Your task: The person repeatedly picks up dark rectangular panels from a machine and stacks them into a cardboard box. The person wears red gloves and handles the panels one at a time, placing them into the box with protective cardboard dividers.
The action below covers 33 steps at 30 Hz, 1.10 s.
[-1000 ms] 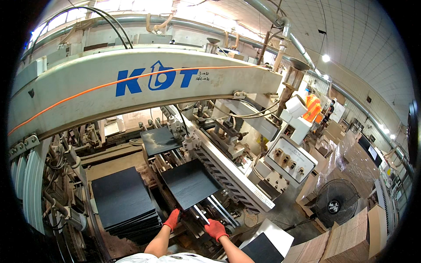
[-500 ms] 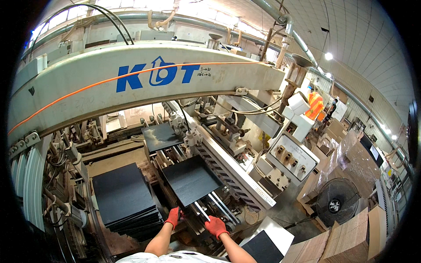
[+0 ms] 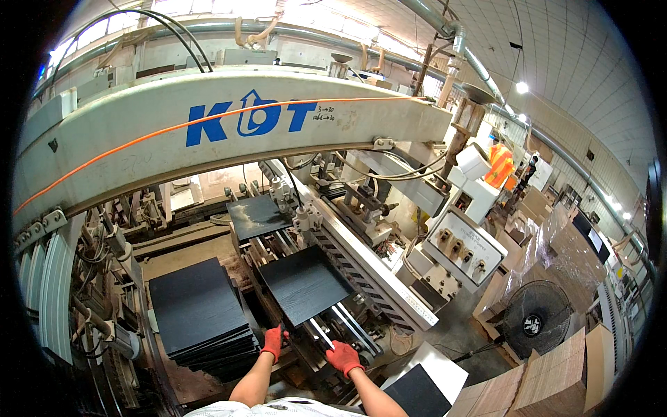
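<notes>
Both my hands wear red gloves and are at the near end of a conveyor on a large machine. My left hand (image 3: 274, 343) is closed at the conveyor's left side, between it and a stack of black panels (image 3: 198, 299); what its fingers hold is hidden. Closed around the near end of a light metal rail (image 3: 322, 332) is my right hand (image 3: 344, 358). Just beyond the hands, a black panel (image 3: 306, 283) lies flat across the rails, touched by neither hand. Farther along the conveyor rests another black panel (image 3: 259, 217) with pale dust on top.
A wide pale machine beam (image 3: 389, 115) spans overhead. To the right are a control box (image 3: 467, 243), a black fan (image 3: 533, 321) and stacked cardboard (image 3: 538, 379). A dark panel (image 3: 417, 393) lies on a white surface near my right forearm. Someone in an orange vest (image 3: 499, 165) is far right.
</notes>
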Motion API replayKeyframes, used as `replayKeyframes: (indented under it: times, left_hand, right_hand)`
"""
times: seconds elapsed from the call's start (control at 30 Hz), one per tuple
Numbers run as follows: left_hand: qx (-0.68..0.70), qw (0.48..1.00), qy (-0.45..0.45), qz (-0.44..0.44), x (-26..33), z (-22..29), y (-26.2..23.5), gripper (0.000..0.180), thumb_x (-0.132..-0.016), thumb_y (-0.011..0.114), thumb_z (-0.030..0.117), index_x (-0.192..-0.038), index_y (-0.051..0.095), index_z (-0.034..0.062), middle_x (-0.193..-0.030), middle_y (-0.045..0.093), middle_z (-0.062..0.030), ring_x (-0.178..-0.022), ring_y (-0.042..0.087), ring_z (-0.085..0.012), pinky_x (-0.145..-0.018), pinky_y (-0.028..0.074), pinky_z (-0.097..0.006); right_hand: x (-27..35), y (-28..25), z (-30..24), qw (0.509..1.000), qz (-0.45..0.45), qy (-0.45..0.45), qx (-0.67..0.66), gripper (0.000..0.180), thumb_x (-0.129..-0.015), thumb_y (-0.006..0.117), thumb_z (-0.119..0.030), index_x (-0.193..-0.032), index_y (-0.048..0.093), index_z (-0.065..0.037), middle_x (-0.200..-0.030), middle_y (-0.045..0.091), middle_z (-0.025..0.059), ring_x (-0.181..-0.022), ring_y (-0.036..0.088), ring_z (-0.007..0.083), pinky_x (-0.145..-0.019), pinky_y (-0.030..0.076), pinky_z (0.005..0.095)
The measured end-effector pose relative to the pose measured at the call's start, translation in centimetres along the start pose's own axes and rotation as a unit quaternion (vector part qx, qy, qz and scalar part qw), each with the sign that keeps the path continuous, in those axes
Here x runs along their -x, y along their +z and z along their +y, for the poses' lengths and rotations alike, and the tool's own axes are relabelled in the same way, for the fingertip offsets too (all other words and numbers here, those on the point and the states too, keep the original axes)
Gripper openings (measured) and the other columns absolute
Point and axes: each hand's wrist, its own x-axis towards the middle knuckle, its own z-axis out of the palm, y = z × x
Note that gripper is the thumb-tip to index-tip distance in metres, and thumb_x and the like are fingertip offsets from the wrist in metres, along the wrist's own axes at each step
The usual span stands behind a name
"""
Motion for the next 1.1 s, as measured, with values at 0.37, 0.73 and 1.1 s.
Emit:
replayKeyframes:
  times: [0.37, 0.73, 1.1]
  left_hand:
    - [0.100, 0.989, 0.016, -0.107, 3.6, 8.2, 5.2, 0.040, -0.098, 0.063, 0.050, -0.106, 0.062, 0.0115, -0.099, 0.059, -0.0024, -0.086, 0.060, -0.0199, -0.070, 0.052, -0.042]
    - [0.044, 0.993, -0.016, -0.105, 3.8, 8.5, 4.6, 0.042, -0.095, 0.070, 0.049, -0.112, 0.062, 0.0111, -0.091, 0.058, -0.0055, -0.087, 0.066, -0.0239, -0.072, 0.057, -0.039]
    - [0.165, 0.968, -0.093, -0.165, 4.3, 9.0, 4.8, 0.038, -0.092, 0.074, 0.046, -0.110, 0.060, 0.0148, -0.106, 0.062, -0.0093, -0.095, 0.066, -0.0286, -0.075, 0.060, -0.042]
  right_hand:
    - [-0.2, 0.8, 0.3, 1.000, 0.019, -0.015, -0.020, 0.033, -0.085, 0.058, -0.036, -0.101, 0.069, -0.009, -0.097, 0.072, 0.0196, -0.097, 0.068, 0.0411, -0.085, 0.053, 0.0497]
    - [-0.4, 0.6, 0.1, 1.000, 0.005, -0.010, -0.008, 0.034, -0.085, 0.059, -0.037, -0.102, 0.069, -0.009, -0.098, 0.072, 0.0197, -0.098, 0.068, 0.0410, -0.085, 0.054, 0.0500]
    - [-0.3, 0.7, 0.6, 1.000, 0.015, -0.012, -0.002, 0.034, -0.086, 0.059, -0.037, -0.103, 0.069, -0.010, -0.098, 0.072, 0.0196, -0.098, 0.068, 0.0416, -0.085, 0.053, 0.0506]
